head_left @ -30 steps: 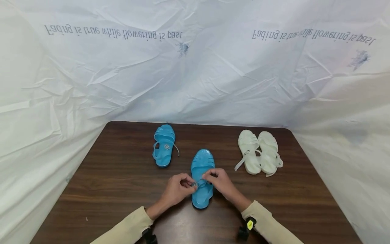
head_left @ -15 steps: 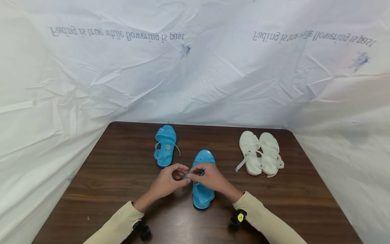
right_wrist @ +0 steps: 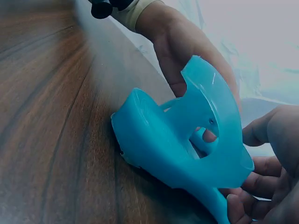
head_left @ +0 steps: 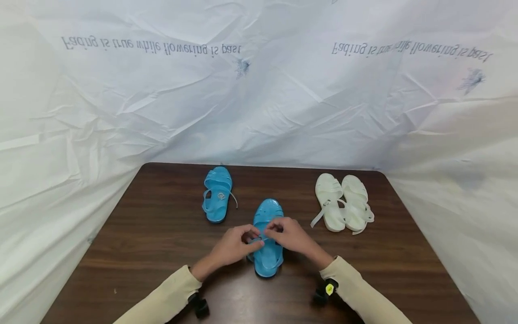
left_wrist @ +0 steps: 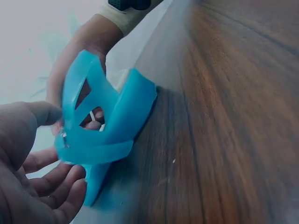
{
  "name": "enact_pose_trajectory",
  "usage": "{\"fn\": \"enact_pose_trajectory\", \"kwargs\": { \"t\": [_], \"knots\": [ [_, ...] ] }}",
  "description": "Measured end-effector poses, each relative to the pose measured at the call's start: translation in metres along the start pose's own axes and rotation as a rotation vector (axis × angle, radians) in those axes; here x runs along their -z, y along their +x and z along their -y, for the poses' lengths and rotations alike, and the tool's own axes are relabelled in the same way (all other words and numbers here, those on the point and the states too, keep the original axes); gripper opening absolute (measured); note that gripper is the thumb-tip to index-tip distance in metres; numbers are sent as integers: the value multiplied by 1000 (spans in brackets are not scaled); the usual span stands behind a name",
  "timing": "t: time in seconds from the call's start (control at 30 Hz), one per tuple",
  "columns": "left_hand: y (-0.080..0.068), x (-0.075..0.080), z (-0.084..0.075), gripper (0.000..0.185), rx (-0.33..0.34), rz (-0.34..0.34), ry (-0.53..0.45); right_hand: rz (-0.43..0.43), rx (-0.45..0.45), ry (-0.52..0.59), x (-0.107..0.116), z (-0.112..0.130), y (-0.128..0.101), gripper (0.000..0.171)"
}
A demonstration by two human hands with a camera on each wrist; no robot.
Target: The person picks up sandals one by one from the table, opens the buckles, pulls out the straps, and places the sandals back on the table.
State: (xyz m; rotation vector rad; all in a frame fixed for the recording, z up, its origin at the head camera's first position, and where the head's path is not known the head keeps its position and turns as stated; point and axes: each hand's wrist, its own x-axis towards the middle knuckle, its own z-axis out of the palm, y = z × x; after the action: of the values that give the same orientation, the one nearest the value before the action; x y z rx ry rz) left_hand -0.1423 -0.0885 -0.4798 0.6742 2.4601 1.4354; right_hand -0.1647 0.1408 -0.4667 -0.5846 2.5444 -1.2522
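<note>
On white sheet point(head_left: 283, 117), I read left line point(head_left: 151, 46), flipped vertically: "Fading is true while flowering is past." Right line point(head_left: 413, 49) seemingly same, middle words creased.

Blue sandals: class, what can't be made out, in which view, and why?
Head: part of the nearer blue sandal, covered by the right grip.
Head: insole mark of the farther blue sandal, too small to read.
Left wrist: part of the nearer sandal, behind the left grip.
Right wrist: that sandal's toe, cut off by the bottom edge.

2 blue sandals point(head_left: 216, 209) | 2 white sandals point(head_left: 334, 217) too | 2 bare hands point(head_left: 231, 246) | just 1 table point(head_left: 145, 225) | 2 printed slogans point(head_left: 151, 46) lol
</note>
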Motion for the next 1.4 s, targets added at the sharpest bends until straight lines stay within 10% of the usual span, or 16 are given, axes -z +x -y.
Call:
{"fn": "enact_pose_trajectory", "kwargs": {
  "t": [0.5, 1.4],
  "knots": [
    [9, -19, -8, 12, -22, -92, 132, 93, -150, 291, -1, -8, -1, 24],
    [-11, -8, 7, 27, 15, -313, -2, 8, -162, 245, 5, -19, -14, 23]
  ]
}}
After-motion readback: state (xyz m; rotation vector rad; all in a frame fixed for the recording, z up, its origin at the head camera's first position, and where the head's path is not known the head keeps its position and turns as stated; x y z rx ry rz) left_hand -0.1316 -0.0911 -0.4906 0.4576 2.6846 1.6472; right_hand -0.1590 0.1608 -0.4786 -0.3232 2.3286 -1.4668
